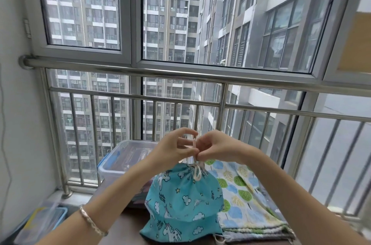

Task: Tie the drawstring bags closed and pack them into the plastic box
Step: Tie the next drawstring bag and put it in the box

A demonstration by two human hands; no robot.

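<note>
A turquoise drawstring bag [183,202] with unicorn and cloud prints stands on the brown table, its neck gathered tight. A cream drawstring [196,172] rises from the neck. My left hand [174,148] and my right hand [216,147] are raised just above the bag, fingertips together, each pinching the cord. A clear plastic box [114,161] with blue clips sits behind the bag to the left, open at the top. White drawstring bags [247,202] printed with green and blue trees lie stacked flat to the right.
A steel railing [180,76] and window glass close off the far side, right behind the table. On the floor at the lower left stands another clear container [40,224]. A dark patterned cloth [140,194] lies beside the turquoise bag.
</note>
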